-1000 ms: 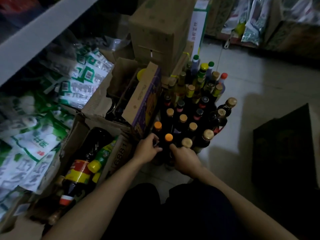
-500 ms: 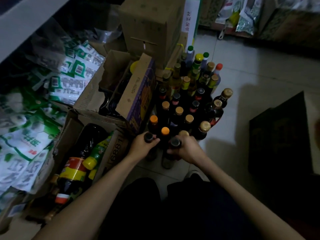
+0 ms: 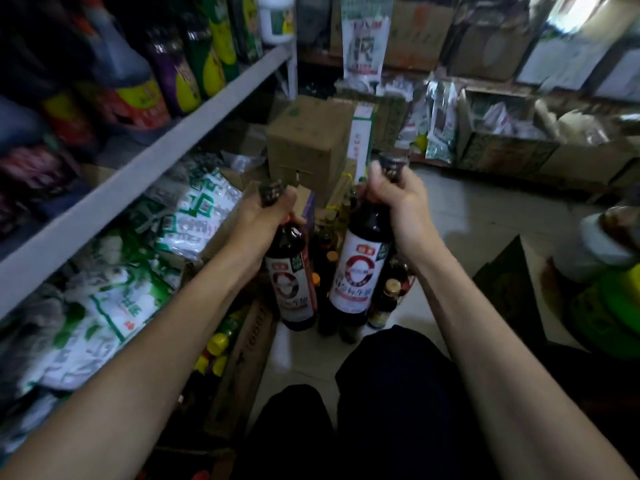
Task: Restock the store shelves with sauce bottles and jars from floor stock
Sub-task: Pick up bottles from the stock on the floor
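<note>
**Two Sauce Bottles Held by the Neck Above the Floor Stock**

**Head view**

1. Left hand (image 3: 266, 216): fingers are wrapped round the neck of the left sauce bottle (image 3: 294, 282), just below its dark cap. The bottle hangs roughly upright, its base tilted slightly to the right. It has dark contents and a white label with a red ring.

2. Right hand (image 3: 398, 199): fingers are wrapped round the neck of the right sauce bottle (image 3: 360, 265), just below its dark cap. This bottle carries the same label and is held a little higher than the left one.

3. Position of the two bottles: side by side and apart from each other, in front of the person, above the floor bottles (image 3: 391, 292). Whether either base touches the stock beneath cannot be determined.

4. Floor bottles: a cluster of upright, capped bottles on the tiled floor (image 3: 467, 216), partly hidden behind the two held bottles.

5. Shelf edge (image 3: 156, 168): a grey shelf runs diagonally on the left. Large shelf bottles (image 3: 180, 74) stand on top of it; white-and-green packets (image 3: 197, 216) lie below it.

6. Open carton (image 3: 249, 348): on the floor at lower left, containing yellow-capped bottles (image 3: 216, 341).

7. Closed cardboard box (image 3: 308, 147): behind the floor bottles.
</note>
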`<action>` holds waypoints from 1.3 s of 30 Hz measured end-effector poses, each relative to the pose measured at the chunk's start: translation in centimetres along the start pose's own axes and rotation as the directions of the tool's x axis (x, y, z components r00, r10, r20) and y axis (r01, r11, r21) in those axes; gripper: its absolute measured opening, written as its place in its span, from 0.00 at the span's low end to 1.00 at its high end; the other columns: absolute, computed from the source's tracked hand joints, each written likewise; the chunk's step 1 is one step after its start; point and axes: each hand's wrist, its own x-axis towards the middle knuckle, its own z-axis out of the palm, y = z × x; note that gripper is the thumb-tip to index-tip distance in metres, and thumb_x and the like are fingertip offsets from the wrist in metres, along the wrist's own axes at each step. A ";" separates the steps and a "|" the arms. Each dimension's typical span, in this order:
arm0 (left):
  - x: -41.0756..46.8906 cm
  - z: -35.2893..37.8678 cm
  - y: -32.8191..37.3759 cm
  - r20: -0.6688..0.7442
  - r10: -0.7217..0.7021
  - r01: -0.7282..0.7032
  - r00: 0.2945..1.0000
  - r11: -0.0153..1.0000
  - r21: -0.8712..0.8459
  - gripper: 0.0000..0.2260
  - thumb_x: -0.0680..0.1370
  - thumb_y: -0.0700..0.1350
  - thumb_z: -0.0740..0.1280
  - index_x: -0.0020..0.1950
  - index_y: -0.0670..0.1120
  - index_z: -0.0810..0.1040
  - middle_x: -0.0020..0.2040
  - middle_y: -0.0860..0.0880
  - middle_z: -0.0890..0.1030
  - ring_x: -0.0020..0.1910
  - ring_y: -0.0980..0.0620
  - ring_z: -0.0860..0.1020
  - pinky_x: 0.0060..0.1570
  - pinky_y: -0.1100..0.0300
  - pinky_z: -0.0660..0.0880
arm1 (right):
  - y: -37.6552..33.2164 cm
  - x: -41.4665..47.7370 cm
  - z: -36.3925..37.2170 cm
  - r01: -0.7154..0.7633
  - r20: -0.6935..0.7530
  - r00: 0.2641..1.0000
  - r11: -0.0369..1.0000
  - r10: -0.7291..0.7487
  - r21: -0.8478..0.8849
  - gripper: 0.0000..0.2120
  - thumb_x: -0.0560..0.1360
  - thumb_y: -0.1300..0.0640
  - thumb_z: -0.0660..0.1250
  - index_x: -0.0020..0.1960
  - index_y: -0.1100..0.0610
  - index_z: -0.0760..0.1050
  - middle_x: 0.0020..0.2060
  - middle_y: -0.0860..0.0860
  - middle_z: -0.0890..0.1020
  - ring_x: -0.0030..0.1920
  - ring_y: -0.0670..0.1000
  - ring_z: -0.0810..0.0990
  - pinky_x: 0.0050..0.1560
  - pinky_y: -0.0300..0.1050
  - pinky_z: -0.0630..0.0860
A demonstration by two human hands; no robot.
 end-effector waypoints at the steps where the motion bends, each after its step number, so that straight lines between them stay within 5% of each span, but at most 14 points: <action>1: 0.2 0.0 2.1 0.006 -0.012 0.012 1.000 0.999 -0.051 0.19 0.73 0.59 0.68 0.33 0.44 0.76 0.30 0.47 0.82 0.31 0.52 0.81 0.35 0.64 0.77 | -1.6 0.4 0.3 0.014 -0.004 1.000 0.999 -0.014 0.047 0.14 0.76 0.49 0.66 0.49 0.61 0.72 0.36 0.57 0.79 0.38 0.56 0.79 0.45 0.53 0.76; 4: 0.4 -0.2 7.2 0.061 -0.022 0.031 0.998 0.988 -0.153 0.22 0.70 0.62 0.70 0.33 0.43 0.74 0.29 0.44 0.81 0.31 0.48 0.82 0.35 0.60 0.78 | -5.5 1.2 1.1 0.033 0.033 0.999 0.990 -0.038 0.138 0.19 0.78 0.49 0.64 0.52 0.67 0.74 0.33 0.59 0.80 0.33 0.59 0.81 0.44 0.56 0.79; 9: 0.5 -0.6 11.7 0.102 0.041 -0.037 0.994 0.999 -0.039 0.21 0.71 0.65 0.70 0.33 0.47 0.76 0.32 0.45 0.82 0.37 0.47 0.84 0.41 0.56 0.79 | -9.4 1.4 2.2 0.013 0.062 0.998 0.976 -0.027 0.217 0.17 0.81 0.51 0.63 0.37 0.56 0.82 0.32 0.61 0.80 0.32 0.61 0.80 0.41 0.54 0.80; 17: 1.5 1.1 15.5 -0.071 0.157 -0.151 0.985 0.985 0.078 0.19 0.74 0.59 0.71 0.28 0.49 0.78 0.28 0.47 0.80 0.33 0.45 0.80 0.47 0.44 0.78 | -10.9 3.6 3.3 0.025 0.157 0.986 0.985 -0.053 0.174 0.16 0.81 0.49 0.64 0.45 0.61 0.79 0.34 0.62 0.81 0.34 0.61 0.81 0.37 0.49 0.80; 21: 4.9 2.8 17.8 -0.063 0.240 -0.226 0.969 0.957 0.181 0.19 0.75 0.58 0.70 0.42 0.41 0.83 0.36 0.40 0.84 0.35 0.40 0.83 0.46 0.38 0.79 | -11.5 8.1 3.2 -0.004 0.217 0.975 0.981 -0.039 0.195 0.15 0.79 0.50 0.65 0.39 0.55 0.82 0.33 0.61 0.81 0.34 0.61 0.81 0.41 0.54 0.80; 25: 9.8 4.6 21.6 -0.156 0.264 -0.223 0.952 0.946 0.236 0.16 0.75 0.55 0.71 0.43 0.41 0.83 0.33 0.44 0.83 0.33 0.45 0.82 0.43 0.45 0.79 | -14.2 14.5 2.7 -0.013 0.220 0.975 0.982 -0.029 0.190 0.08 0.79 0.57 0.66 0.46 0.61 0.79 0.30 0.60 0.79 0.31 0.60 0.80 0.38 0.52 0.79; 32: 16.5 3.2 34.9 -0.321 0.238 -0.164 0.917 0.956 0.241 0.17 0.74 0.54 0.73 0.27 0.50 0.77 0.26 0.52 0.80 0.28 0.56 0.79 0.31 0.65 0.74 | -26.0 25.1 3.8 -0.075 0.240 0.971 0.973 0.021 0.216 0.06 0.75 0.59 0.70 0.43 0.62 0.77 0.30 0.59 0.80 0.32 0.60 0.82 0.37 0.53 0.81; 36: 17.2 0.8 44.8 -0.387 0.266 -0.165 0.883 0.947 0.275 0.19 0.74 0.56 0.73 0.26 0.51 0.74 0.26 0.53 0.78 0.27 0.57 0.78 0.30 0.64 0.72 | -35.2 28.7 6.7 -0.116 0.350 0.936 0.976 0.046 0.183 0.04 0.73 0.58 0.71 0.41 0.57 0.79 0.32 0.59 0.82 0.34 0.62 0.83 0.37 0.54 0.82; 39: 16.9 -1.0 51.8 -0.433 0.282 -0.160 0.856 0.941 0.298 0.16 0.74 0.54 0.73 0.29 0.51 0.78 0.28 0.54 0.80 0.30 0.59 0.78 0.33 0.65 0.71 | -41.9 30.2 9.4 -0.151 0.405 0.912 0.967 0.058 0.203 0.13 0.75 0.62 0.68 0.33 0.52 0.82 0.30 0.57 0.82 0.30 0.58 0.82 0.35 0.51 0.81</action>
